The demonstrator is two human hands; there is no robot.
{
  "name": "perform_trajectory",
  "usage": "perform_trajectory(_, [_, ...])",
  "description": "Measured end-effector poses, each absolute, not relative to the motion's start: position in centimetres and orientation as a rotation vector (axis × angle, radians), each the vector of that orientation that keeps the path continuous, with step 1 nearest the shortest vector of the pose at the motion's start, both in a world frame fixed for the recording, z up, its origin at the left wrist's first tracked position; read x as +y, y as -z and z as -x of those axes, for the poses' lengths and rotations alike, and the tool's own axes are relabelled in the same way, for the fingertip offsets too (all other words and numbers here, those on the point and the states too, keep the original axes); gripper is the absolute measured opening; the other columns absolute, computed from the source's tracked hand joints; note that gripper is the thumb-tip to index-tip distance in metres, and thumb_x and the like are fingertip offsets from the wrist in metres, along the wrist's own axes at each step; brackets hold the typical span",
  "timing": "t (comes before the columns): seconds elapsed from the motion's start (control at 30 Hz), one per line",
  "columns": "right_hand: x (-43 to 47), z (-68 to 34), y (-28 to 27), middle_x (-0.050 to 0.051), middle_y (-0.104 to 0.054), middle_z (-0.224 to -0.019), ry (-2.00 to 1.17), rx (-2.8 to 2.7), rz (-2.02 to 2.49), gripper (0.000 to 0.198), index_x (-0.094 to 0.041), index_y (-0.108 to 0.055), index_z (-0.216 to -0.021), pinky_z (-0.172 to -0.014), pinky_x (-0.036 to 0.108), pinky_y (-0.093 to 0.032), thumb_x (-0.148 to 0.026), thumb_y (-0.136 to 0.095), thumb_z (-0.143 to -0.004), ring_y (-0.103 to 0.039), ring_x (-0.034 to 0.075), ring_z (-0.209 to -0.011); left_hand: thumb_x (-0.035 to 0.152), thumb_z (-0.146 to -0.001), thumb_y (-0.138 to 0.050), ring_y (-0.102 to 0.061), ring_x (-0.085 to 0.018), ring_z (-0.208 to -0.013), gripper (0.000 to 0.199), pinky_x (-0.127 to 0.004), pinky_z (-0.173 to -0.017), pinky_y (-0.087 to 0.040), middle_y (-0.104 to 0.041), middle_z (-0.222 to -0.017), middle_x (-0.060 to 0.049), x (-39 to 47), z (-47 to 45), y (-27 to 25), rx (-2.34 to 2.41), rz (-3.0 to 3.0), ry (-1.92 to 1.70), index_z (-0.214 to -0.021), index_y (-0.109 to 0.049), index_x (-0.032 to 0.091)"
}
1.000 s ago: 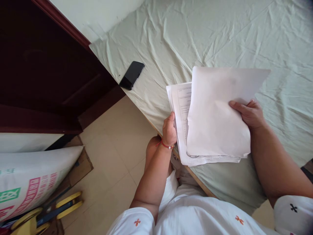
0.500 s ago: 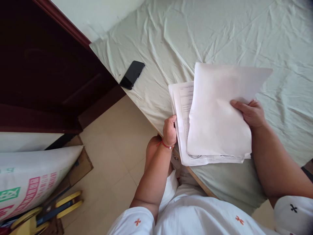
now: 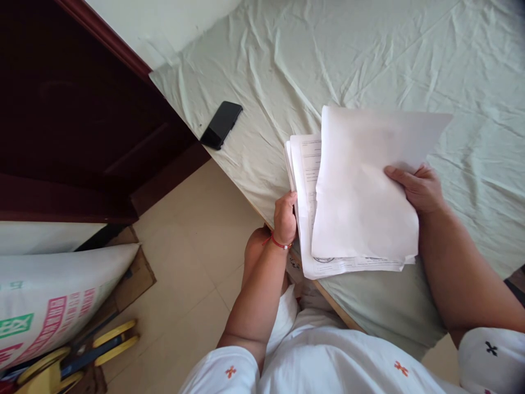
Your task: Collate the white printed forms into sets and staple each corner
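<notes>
Several printed paper sheets (image 3: 310, 164) are held over the cloth-covered table, with lines of print and part of a round stamp showing. On top of them lies a blank white sheet (image 3: 365, 202), shifted to the right. My left hand (image 3: 285, 216), with a red cord bracelet on its wrist, is closed on the left edge of the printed sheets; its fingers are mostly hidden. My right hand (image 3: 420, 186) grips the blank sheet at its right side, thumb on top and fingers underneath out of sight.
A black phone (image 3: 221, 125) lies near the left edge of the table (image 3: 369, 54), which has a wrinkled pale green cloth. To the left are a dark red door (image 3: 82, 109), a printed white sack (image 3: 61, 295) and a yellow and blue object (image 3: 102, 345) on the tiled floor.
The blank sheet and my right hand have moved slightly left over the printed sheets. The printed sheets' left edges have fanned and shifted a little. My left hand stays in nearly the same place.
</notes>
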State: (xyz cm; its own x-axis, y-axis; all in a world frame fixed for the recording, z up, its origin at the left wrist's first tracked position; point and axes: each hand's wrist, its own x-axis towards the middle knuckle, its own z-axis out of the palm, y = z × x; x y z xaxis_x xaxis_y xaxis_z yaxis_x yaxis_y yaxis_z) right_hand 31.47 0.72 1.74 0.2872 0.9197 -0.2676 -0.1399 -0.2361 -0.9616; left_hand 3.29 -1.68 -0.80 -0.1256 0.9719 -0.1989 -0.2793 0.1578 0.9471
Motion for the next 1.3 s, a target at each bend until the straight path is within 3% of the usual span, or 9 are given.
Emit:
perform_trajectory(0.17, [0.8, -31.6, -1.7, 0.002, -0.075, -0.079, -1.179, -0.774, 1.451, 0.037, -0.02, -0.076, -0.083, -0.051, 0.024, -0.055, -0.036, -0.095, -0.056, -0.065, 0.014, -0.059, 0.047, -0.084, -0.066, -0.049, -0.015, -0.069, 0.04, -0.028, -0.067, -0.044, -0.047, -0.06, 0.002, -1.7, -3.4, 0.4, 1.209, -0.873, -1.354, -0.057, -0.052, 0.021])
perform_trajectory(0.33, [0.7, -31.5, -1.8, 0.003, -0.075, -0.08, -1.191, -0.752, 1.448, 0.039, -0.019, -0.076, -0.084, -0.052, 0.026, -0.055, -0.037, -0.095, -0.055, -0.064, 0.015, -0.059, 0.046, -0.081, -0.069, -0.059, -0.018, -0.075, 0.039, -0.029, -0.073, -0.05, -0.053, -0.058, 0.001, -1.8, -3.6, -0.4, 1.075, -0.877, -1.345, -0.055, -0.055, 0.021])
perform_trajectory(0.47, [0.7, -31.1, -2.0, 0.002, -0.076, -0.081, -1.195, -0.739, 1.43, 0.041, -0.02, -0.077, -0.084, -0.054, 0.026, -0.057, -0.037, -0.097, -0.052, -0.066, 0.015, -0.061, 0.053, -0.081, -0.073, -0.07, -0.026, -0.098, 0.033, -0.035, -0.087, -0.057, -0.075, -0.081, -0.003, -1.9, -3.9, -0.4, 0.975, -0.863, -1.289, -0.08, -0.074, 0.021])
perform_trajectory(0.6, [0.7, -31.0, -2.1, 0.0, -0.076, -0.08, -1.198, -0.74, 1.424, 0.041, -0.021, -0.077, -0.082, -0.054, 0.025, -0.057, -0.037, -0.097, -0.05, -0.065, 0.014, -0.06, 0.053, -0.077, -0.081, -0.073, -0.029, -0.107, 0.038, -0.039, -0.094, -0.058, -0.08, -0.1, -0.006, -2.0, -4.0, -0.1, 0.917, -0.81, -1.264, -0.097, -0.079, 0.02])
perform_trajectory(0.9, [0.5, -31.1, -1.8, 0.0, -0.076, -0.083, -1.177, -0.737, 1.436, 0.043, -0.022, -0.077, -0.087, -0.056, 0.026, -0.058, -0.04, -0.097, -0.053, -0.066, 0.015, -0.061, 0.063, -0.078, -0.076, -0.072, -0.03, -0.113, 0.042, -0.042, -0.097, -0.06, -0.08, -0.092, -0.003, -1.8, -4.4, 0.0, 0.99, -0.665, -1.287, -0.085, -0.077, 0.022])
perform_trajectory(1.13, [0.5, -31.0, -1.3, 0.0, -0.075, -0.084, -1.144, -0.809, 1.428, 0.04, -0.023, -0.078, -0.085, -0.057, 0.026, -0.057, -0.043, -0.098, -0.057, -0.065, 0.014, -0.065, 0.044, -0.075, -0.081, -0.073, -0.028, -0.106, 0.024, -0.041, -0.092, -0.059, -0.08, -0.09, -0.002, -1.8, -4.4, -0.2, 0.98, -0.846, -1.212, -0.084, -0.078, 0.022])
perform_trajectory(1.3, [0.5, -31.0, -0.6, 0.0, -0.075, -0.092, -1.037, -0.917, 1.386, 0.034, -0.023, -0.078, -0.088, -0.064, 0.025, -0.057, -0.043, -0.093, -0.065, -0.066, 0.015, -0.074, 0.039, -0.075, -0.082, -0.071, -0.029, -0.11, 0.022, -0.039, -0.094, -0.057, -0.081, -0.096, -0.004, -1.4, -4.1, 0.1, 1.048, -0.95, -1.235, -0.088, -0.079, 0.021])
